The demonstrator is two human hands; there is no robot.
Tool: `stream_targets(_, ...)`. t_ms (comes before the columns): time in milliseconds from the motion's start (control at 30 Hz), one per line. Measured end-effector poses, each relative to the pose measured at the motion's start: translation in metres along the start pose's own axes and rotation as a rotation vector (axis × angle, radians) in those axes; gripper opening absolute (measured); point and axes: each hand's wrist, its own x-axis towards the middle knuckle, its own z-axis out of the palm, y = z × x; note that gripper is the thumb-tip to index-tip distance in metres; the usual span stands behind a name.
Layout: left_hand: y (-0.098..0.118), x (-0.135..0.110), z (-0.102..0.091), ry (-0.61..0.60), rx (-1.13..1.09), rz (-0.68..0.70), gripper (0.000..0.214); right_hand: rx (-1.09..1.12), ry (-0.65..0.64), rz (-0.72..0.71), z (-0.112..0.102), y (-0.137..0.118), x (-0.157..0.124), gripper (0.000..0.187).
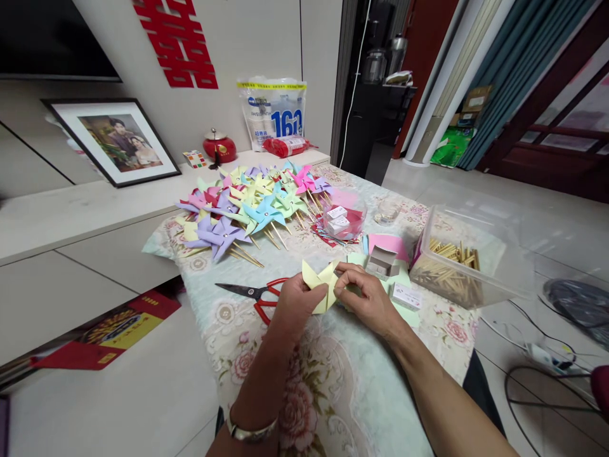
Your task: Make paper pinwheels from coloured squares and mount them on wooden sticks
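A pale yellow paper pinwheel (325,299) without a stick is held up over the front of the table, its blades folded toward the middle. My left hand (299,299) grips it from the left, thumb pressed on its centre. From the right, my right hand (364,293) pinches its edge with bent fingers; anything small between those fingertips is hidden. Scissors (257,292) with red handles lie just left of my left hand. Beside my right hand are a small opened grey box (382,261), a small white box (405,296) and green and pink paper sheets (387,245).
Several finished pinwheels (257,206) on sticks lie heaped at the back left of the flowered tablecloth (342,374). A clear bin (442,279) of short wooden sticks stands at the right. Behind the table, a low white cabinet (143,209) bears a framed photo (117,143) and a red jar (219,149).
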Motion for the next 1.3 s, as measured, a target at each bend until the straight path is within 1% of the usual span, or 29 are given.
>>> stream_targets(333,0.001,0.000,0.000,-0.019,0.021,-0.018,0.034,0.044,0.017,0.044,0.003,0.004,0.000,0.008)
stream_targets(533,-0.002,0.005,0.000,0.001,0.056,-0.037,0.035,0.029,0.013,0.047,0.003,0.003,0.000,0.008)
stream_targets(767,-0.002,0.002,-0.001,0.004,0.071,0.004,0.028,0.025,0.007,0.042,0.002,-0.001,0.000,0.008)
stream_targets(967,0.001,-0.001,0.001,0.013,0.114,0.001,0.024,0.026,0.006,0.044,0.002,-0.001,0.001,0.009)
stream_targets(1067,0.001,0.000,0.002,0.016,0.076,0.001,0.025,0.020,0.011,0.029,0.001,-0.003,0.001,0.009)
stream_targets(1133,0.000,0.001,0.002,0.006,0.028,-0.009,0.028,0.007,0.076,0.001,-0.003,-0.004,0.000,0.008)
stream_targets(1167,-0.001,0.001,0.002,0.008,0.002,-0.015,0.029,0.009,0.144,-0.018,-0.007,-0.004,-0.001,0.007)
stream_targets(1233,-0.003,0.003,0.001,0.037,-0.040,-0.021,0.029,0.039,0.326,-0.051,-0.019,-0.003,-0.005,0.008)
stream_targets(1300,-0.004,0.004,0.001,0.082,-0.077,-0.012,0.029,0.081,0.507,-0.050,-0.034,0.000,-0.012,0.011)
